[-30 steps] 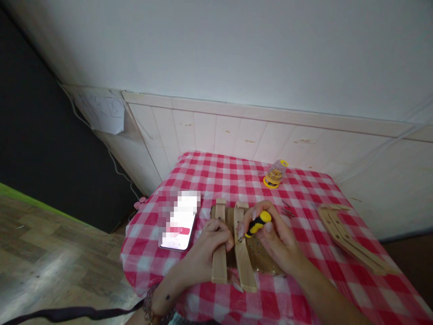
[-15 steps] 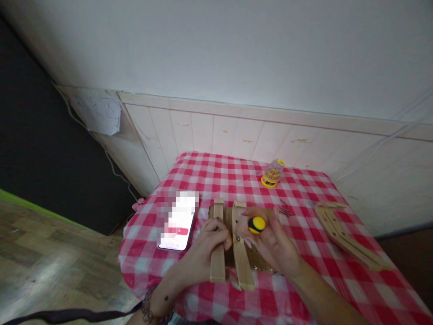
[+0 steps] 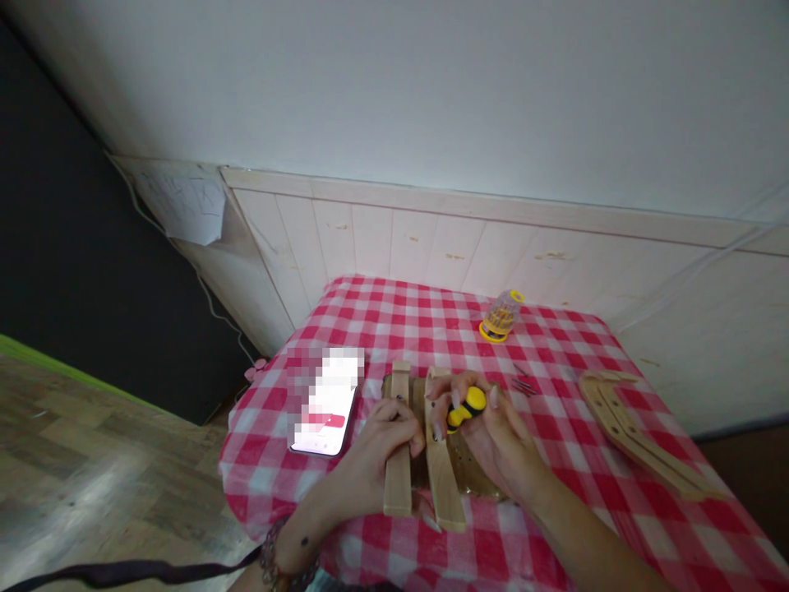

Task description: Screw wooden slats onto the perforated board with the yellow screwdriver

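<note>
My right hand grips a yellow-and-black screwdriver by its handle, tilted over the right-hand wooden strip. The tool's tip is hidden by my fingers. Two pale wooden strips lie side by side across a brown board, and dark screw heads show in them. Around the left-hand wooden strip my left hand is closed, holding it against the board.
A lit phone lies left of the wood. Behind, a clear bit container with yellow ends stands near the wall. Several screws or bits lie right of the board, and curved wooden pieces rest farther right on the checked tablecloth.
The screwdriver has tipped over from pointing its handle end at me to lying more slanted, and my right fingers have shifted around it. My left hand keeps its hold.
</note>
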`<state>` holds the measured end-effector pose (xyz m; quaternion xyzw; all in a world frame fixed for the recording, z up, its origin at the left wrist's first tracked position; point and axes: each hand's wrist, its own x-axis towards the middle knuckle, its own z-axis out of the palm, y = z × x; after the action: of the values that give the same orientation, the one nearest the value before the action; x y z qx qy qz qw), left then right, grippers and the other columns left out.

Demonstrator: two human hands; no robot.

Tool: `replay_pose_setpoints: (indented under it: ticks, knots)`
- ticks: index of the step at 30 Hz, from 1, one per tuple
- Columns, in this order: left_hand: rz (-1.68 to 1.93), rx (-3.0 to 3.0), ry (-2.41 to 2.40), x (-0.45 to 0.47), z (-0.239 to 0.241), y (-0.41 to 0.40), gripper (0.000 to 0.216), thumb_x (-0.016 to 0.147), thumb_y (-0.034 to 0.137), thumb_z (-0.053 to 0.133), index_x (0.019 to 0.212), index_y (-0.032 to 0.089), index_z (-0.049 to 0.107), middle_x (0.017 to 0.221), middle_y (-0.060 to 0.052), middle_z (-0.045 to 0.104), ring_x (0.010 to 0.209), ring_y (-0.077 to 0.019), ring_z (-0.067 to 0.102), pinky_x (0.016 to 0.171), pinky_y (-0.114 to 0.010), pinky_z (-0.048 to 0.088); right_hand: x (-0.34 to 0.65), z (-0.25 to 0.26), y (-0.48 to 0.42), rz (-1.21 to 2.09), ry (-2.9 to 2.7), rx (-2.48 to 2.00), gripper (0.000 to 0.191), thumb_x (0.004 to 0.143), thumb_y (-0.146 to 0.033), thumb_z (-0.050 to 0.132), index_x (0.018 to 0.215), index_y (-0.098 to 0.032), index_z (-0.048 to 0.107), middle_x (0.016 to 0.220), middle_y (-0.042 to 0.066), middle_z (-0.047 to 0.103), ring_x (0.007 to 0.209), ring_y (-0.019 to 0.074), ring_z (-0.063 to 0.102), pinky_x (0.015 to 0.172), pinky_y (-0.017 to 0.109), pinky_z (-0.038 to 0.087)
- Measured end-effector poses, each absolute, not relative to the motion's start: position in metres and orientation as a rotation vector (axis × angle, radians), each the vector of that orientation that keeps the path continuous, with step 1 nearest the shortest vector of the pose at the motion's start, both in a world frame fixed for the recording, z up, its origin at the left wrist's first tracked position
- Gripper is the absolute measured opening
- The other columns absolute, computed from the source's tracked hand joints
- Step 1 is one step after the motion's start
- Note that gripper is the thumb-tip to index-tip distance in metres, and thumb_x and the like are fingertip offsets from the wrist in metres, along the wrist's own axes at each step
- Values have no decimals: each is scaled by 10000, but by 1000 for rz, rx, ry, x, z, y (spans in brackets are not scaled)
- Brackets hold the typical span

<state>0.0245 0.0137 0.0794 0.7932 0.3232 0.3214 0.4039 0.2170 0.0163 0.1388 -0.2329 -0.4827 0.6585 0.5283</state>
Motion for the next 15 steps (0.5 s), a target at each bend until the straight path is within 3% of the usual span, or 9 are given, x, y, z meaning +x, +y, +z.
replay_pose_setpoints:
  ticks: [4,7,11,15]
  knots:
    - [763,2026,854,24,79,14,623,746,784,785,808,218,533,1019,-63,606,989,-281,564,880,-360,455,214,138,17,1575,-1099,-598,427,947,-679,626,876,-259,608,651,-33,471,573,171,451,609,334,514]
    - [762,2021,866,25,81,14,633,725,782,805,801,217,529,1001,-55,595,960,-267,554,858,-341,453,210,140,20,1554,-1010,-638,383,958,-642,640,899,-266,600,654,-55,393,568,160,381,642,332,520]
    - [786,1987,851,25,81,13,641,719,790,808,796,220,525,994,-50,584,948,-262,547,848,-333,445,210,143,22,1553,-955,-626,298,959,-586,680,1001,-301,604,719,-50,462,589,158,402,706,335,543]
    - [808,1969,841,26,81,13,642,740,804,781,804,222,519,1000,-52,577,967,-269,549,862,-339,436,218,141,24,1575,-1055,-583,264,990,-571,644,1009,-308,654,755,-35,546,661,169,534,774,365,563]
